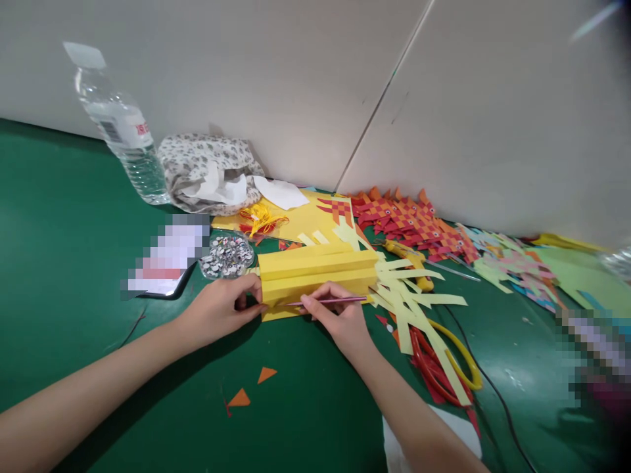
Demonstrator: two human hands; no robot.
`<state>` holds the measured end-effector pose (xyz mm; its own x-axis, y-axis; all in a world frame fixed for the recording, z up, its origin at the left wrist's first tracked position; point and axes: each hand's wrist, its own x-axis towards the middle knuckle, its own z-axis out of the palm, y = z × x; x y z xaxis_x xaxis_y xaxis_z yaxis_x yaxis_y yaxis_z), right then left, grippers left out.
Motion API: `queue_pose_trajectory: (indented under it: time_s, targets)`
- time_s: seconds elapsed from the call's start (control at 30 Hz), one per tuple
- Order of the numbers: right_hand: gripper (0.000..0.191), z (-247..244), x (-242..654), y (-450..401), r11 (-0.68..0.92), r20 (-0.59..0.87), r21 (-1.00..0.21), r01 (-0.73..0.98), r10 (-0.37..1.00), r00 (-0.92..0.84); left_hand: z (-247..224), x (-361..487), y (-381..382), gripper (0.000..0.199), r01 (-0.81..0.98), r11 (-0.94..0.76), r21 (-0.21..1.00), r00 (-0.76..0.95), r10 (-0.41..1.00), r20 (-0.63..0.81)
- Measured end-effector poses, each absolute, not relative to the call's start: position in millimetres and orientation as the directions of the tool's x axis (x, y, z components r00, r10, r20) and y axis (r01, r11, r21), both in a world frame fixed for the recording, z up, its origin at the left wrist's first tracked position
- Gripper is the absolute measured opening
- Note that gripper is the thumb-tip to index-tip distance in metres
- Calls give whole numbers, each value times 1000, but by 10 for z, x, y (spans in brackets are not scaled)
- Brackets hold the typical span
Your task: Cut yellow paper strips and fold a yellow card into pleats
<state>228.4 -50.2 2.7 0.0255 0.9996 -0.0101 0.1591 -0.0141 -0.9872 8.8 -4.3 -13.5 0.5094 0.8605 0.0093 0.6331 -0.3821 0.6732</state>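
Observation:
A folded yellow paper (315, 266) with long creases lies in the middle of the green table. My left hand (229, 303) pinches its lower left corner between thumb and fingers. In my right hand (340, 318) is a thin pink pen-like stick (345, 300), held almost level with its tip over the lower part of the paper. Right beside the paper, pale yellow strips (409, 295) spread out in a loose pile. A packet of small googly eyes (227, 255) sits just left of the paper.
A water bottle (123, 131), a patterned cloth pouch (210, 167) and a phone (170, 256) stand or lie at left. Toward the right are red-orange woven paper pieces (409, 220), a yellow glue gun (411, 263), scissors (434, 364) and a black cable (497, 387). Orange scraps (240, 398) lie in front.

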Motion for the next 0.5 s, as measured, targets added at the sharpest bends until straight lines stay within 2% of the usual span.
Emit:
queue_pose_trajectory:
  time_s: [0.5]
  targets:
    - [21, -13, 2469, -473, -5, 4, -997, 77, 993, 117, -114, 83, -39, 13, 642, -385, 663, 517, 856, -3]
